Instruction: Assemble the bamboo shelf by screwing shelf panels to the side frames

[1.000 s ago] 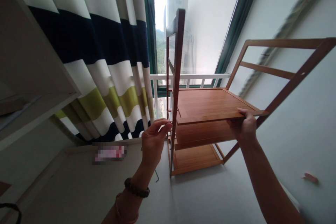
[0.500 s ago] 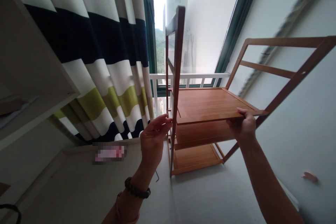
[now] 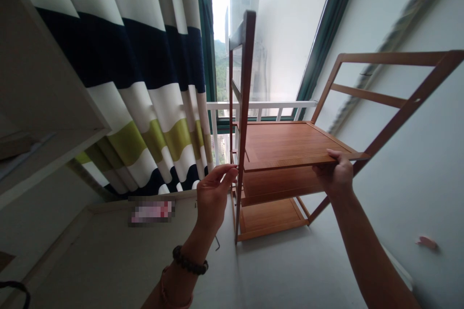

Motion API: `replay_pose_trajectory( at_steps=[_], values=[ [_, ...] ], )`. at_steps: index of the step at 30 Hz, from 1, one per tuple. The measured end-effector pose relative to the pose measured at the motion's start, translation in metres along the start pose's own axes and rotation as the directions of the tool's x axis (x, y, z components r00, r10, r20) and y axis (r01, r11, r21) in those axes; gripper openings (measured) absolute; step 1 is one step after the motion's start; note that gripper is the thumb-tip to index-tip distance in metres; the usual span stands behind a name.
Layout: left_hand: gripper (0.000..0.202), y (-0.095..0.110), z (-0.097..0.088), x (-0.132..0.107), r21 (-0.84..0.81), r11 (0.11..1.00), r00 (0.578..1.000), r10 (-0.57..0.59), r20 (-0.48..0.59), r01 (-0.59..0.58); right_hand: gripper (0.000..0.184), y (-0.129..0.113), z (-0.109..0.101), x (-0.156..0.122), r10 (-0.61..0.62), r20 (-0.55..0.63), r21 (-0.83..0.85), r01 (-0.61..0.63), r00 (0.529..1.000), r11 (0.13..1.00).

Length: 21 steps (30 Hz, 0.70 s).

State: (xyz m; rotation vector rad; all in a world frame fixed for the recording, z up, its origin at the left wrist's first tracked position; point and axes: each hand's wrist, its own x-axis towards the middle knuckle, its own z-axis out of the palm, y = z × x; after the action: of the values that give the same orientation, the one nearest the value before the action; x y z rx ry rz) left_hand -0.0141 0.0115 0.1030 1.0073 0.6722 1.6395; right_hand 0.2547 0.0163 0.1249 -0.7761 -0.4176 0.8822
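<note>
Though between fingers (image 3: pixel 337 156), shelf edge (image 3: pixel 282 163) roomy.

Seemingly a room in a home, judging by the boldly striped curtain (image 3: pixel 145 58) on the left, the far window (image 3: pixel 293 24) with its white railing (image 3: pixel 279 105), and the wooden shelf unit (image 3: pixel 282 145) before it.

Behind the left hand (image 3: pixel 213 198), a bracelet (image 3: pixel 189 261) of dark round beads circles the wrist (image 3: pixel 200 241), with a thin reddish cord (image 3: pixel 163 287) further up; the right forearm (image 3: pixel 366 251) is bare.
</note>
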Motion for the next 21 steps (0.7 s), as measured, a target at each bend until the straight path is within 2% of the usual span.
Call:
replay_pose_trajectory(
  at_steps=[3,9,13,17,21],
  values=[
    [0.018,-0.0005,-0.001,0.0001,0.022,0.999,1.0,0.026,0.005,-0.026,0.007,-0.002,0.0027,-0.0026,0.056,-0.031,-0.016,-0.057,0.998,0.998],
    [0.02,0.0051,-0.0008,-0.0034,0.031,0.997,0.997,0.075,0.007,-0.075,0.007,-0.0061,0.0069,-0.0046,0.069,-0.051,-0.025,-0.07,0.996,0.997],
    [0.022,0.0073,0.003,-0.003,-0.022,0.994,0.994,0.109,-0.011,-0.109,0.01,-0.0065,0.0068,-0.0046,0.068,-0.046,-0.014,-0.069,0.997,0.998],
    [0.026,0.0044,0.0043,0.0023,-0.074,0.997,0.999,0.023,-0.032,-0.025,0.01,-0.0062,0.0063,-0.0056,0.081,-0.037,-0.006,-0.081,0.996,0.997],
    [0.02,-0.0001,0.0018,0.0043,-0.103,0.993,0.998,-0.061,-0.011,0.059,0.009,-0.0051,0.0052,-0.0062,0.084,-0.039,-0.012,-0.085,0.996,0.996]
  ],
)
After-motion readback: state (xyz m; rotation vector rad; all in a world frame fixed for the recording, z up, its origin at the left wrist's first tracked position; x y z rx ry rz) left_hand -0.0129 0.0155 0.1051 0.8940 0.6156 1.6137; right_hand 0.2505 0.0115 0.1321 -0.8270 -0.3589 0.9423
